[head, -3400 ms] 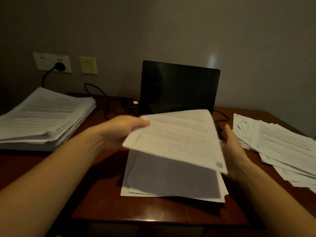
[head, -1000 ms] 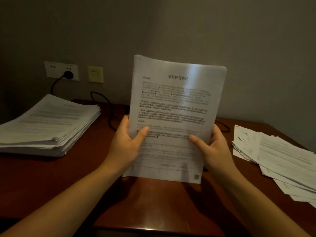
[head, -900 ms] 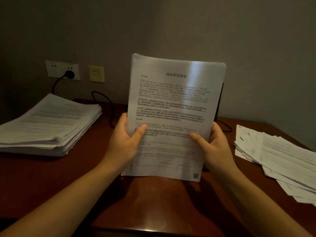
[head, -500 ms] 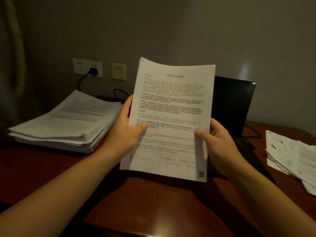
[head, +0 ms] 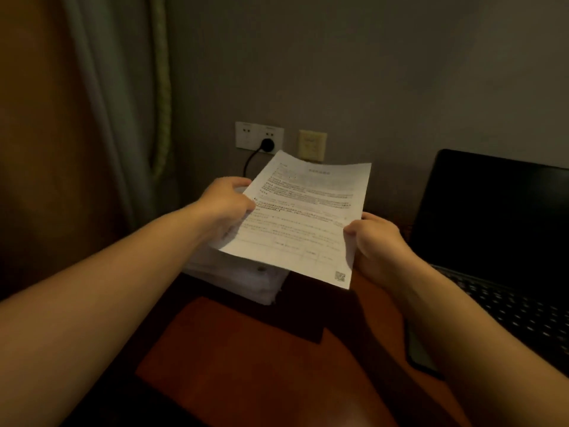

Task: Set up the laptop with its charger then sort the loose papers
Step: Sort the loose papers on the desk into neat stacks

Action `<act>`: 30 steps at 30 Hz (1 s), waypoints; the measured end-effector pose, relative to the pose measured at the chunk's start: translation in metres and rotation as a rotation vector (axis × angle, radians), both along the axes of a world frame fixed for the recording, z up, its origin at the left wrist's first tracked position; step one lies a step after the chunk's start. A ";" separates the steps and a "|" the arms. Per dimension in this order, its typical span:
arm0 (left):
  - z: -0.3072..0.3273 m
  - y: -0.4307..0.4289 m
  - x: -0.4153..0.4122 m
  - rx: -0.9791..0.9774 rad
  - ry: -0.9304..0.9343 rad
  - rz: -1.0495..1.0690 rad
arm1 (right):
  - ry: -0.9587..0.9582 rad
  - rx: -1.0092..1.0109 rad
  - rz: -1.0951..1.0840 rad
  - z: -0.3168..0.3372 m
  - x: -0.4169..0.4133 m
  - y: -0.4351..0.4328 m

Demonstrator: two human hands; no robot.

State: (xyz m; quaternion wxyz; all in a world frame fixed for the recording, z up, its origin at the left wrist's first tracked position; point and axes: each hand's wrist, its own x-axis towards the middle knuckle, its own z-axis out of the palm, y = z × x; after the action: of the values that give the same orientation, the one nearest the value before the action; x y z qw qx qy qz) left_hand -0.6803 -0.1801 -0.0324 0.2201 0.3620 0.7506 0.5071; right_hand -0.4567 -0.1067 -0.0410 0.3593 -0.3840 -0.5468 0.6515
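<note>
I hold a thin sheaf of printed papers (head: 303, 217) nearly flat, just above the tall paper stack (head: 246, 280) at the desk's left. My left hand (head: 226, 204) grips the sheaf's left edge and my right hand (head: 377, 241) pinches its right edge. The held sheets hide most of the stack. An open black laptop (head: 495, 229) stands at the right with a dark screen. The charger plug (head: 267, 145) sits in the white wall socket, and its black cable drops behind the papers.
The red-brown wooden desk (head: 261, 359) runs beneath my arms. A curtain (head: 101, 118) hangs at the left by the grey wall. A yellowish wall plate (head: 312, 144) is right of the socket.
The sheaf went from upright in front of me to nearly flat and leftward over the left stack. My view swung left, and the loose papers at the right dropped out of sight.
</note>
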 end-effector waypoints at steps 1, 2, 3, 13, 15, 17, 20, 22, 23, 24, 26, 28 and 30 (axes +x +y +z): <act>-0.002 -0.001 -0.012 -0.021 0.024 0.010 | -0.034 0.014 0.033 -0.002 -0.013 0.001; -0.003 -0.003 -0.023 -0.052 0.065 0.017 | -0.086 0.045 0.054 -0.004 -0.024 0.002; -0.005 -0.006 -0.034 -0.084 0.110 0.024 | -0.140 0.085 0.057 -0.008 -0.036 0.002; -0.048 -0.013 -0.090 -0.302 0.474 0.007 | -0.827 0.688 0.076 -0.044 -0.092 0.004; -0.055 -0.011 -0.092 -0.363 0.532 -0.005 | -1.043 0.769 0.111 -0.049 -0.094 0.000; -0.056 -0.010 -0.089 -0.380 0.553 -0.020 | -1.148 0.841 0.112 -0.053 -0.095 -0.003; -0.055 -0.009 -0.083 -0.408 0.592 -0.057 | -1.153 0.845 0.125 -0.055 -0.094 -0.006; -0.053 -0.009 -0.081 -0.435 0.622 -0.082 | -1.112 0.803 0.155 -0.053 -0.092 -0.005; -0.051 -0.009 -0.080 -0.449 0.629 -0.095 | -1.081 0.782 0.168 -0.052 -0.091 -0.005; -0.050 -0.009 -0.080 -0.464 0.628 -0.108 | -1.053 0.767 0.177 -0.050 -0.088 -0.005; -0.047 -0.010 -0.078 -0.504 0.622 -0.128 | -1.027 0.763 0.187 -0.047 -0.082 -0.007; -0.044 -0.010 -0.071 -0.564 0.671 -0.132 | -1.022 0.778 0.180 -0.045 -0.073 -0.008; -0.042 -0.008 -0.059 -0.599 0.745 -0.136 | -1.020 0.796 0.155 -0.043 -0.063 -0.007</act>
State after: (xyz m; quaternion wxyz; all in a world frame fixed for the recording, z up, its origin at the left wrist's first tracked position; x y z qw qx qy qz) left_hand -0.7394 -0.1885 -0.0745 0.0633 0.4881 0.8659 0.0889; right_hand -0.5195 -0.1138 -0.0835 0.1212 -0.4420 -0.8744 0.1592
